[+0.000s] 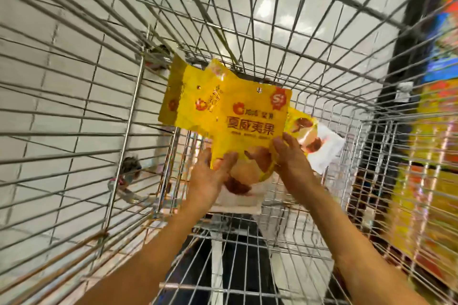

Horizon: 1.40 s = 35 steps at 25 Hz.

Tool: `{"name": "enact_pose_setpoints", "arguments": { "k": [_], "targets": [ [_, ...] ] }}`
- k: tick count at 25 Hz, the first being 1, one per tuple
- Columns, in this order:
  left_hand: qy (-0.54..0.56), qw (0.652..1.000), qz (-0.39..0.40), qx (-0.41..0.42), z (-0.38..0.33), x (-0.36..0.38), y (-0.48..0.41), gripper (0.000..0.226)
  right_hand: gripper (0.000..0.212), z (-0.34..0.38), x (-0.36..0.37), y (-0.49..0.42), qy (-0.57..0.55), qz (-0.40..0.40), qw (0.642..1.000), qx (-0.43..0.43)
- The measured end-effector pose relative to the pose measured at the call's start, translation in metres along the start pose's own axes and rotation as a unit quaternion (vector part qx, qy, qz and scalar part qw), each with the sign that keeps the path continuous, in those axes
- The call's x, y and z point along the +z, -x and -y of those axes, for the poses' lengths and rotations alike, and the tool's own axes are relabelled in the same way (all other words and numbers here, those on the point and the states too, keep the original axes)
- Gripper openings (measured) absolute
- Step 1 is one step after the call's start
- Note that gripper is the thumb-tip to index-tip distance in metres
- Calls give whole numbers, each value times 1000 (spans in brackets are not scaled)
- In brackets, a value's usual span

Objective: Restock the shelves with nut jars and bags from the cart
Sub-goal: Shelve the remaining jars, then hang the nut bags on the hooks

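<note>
Both my arms reach down into a wire shopping cart (pixel 128 131). A yellow nut bag (pixel 250 119) with red lettering lies uppermost on several more yellow bags. My left hand (pixel 210 181) grips its lower left edge, thumb on the front. My right hand (pixel 292 158) holds its lower right edge, fingers against the front. A second yellow bag (pixel 188 96) pokes out behind at the left, and a third bag (pixel 309 136) with a white lower part shows at the right.
The cart's wire walls rise on all sides around the bags. White floor tiles (pixel 49 32) show through the mesh at left and top. Blurred shelves with yellow packs (pixel 428 156) stand at the right beyond the cart.
</note>
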<state>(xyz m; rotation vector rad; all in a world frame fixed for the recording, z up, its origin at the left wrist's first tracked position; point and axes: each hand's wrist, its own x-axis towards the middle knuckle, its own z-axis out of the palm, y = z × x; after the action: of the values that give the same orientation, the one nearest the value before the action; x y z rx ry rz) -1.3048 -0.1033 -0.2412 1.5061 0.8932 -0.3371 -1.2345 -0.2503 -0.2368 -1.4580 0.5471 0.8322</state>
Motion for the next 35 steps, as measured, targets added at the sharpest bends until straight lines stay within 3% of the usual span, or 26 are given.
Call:
{"name": "enact_pose_setpoints", "arguments": {
  "k": [1,3,5,8,9,13,15,19,22,24,26,28,29,31,35],
  "targets": [
    [-26,1000,-3,-1,-1,6,2,15,48,6,-2,-3,-9,19,1000,-4],
    [-85,996,13,8,4,15,6,55,49,11,-2,-8,12,47,998,-27],
    [-67,996,64,-6,10,18,7,85,50,9,3,-9,30,4,999,-24],
    [22,984,168,-64,14,12,-9,77,40,-2,-1,-14,6,-73,997,-28],
    [54,980,168,-96,16,7,-21,73,35,-4,-4,-16,9,-96,995,-26],
    [139,967,-67,-201,28,-13,-96,48,50,-4,-21,-25,-24,-144,988,-52],
    [194,951,-112,-215,27,-10,-128,32,61,-5,-27,-31,-23,-145,988,-55],
    [251,924,-145,-252,34,22,-154,65,61,-8,-36,-36,5,-140,988,-57],
    [223,931,-129,-257,45,35,-152,82,67,-1,-35,-31,9,-129,989,-67],
    [161,950,-164,-213,39,34,-142,77,67,6,-35,-26,24,-129,988,-79],
    [182,957,-186,-129,24,23,-124,62,52,20,-36,-9,25,-128,986,-99],
    [202,966,-157,-26,0,5,-99,32,40,41,-34,13,34,-128,984,-120],
    [159,977,-141,13,-15,-4,-85,17,39,53,-31,26,42,-131,983,-123],
    [50,990,-102,85,-55,-25,-50,20,35,83,-25,63,50,-150,978,-136],
    [-9,970,-3,242,-151,-53,37,14,35,133,-16,173,-26,-239,950,-201]
  ]
}}
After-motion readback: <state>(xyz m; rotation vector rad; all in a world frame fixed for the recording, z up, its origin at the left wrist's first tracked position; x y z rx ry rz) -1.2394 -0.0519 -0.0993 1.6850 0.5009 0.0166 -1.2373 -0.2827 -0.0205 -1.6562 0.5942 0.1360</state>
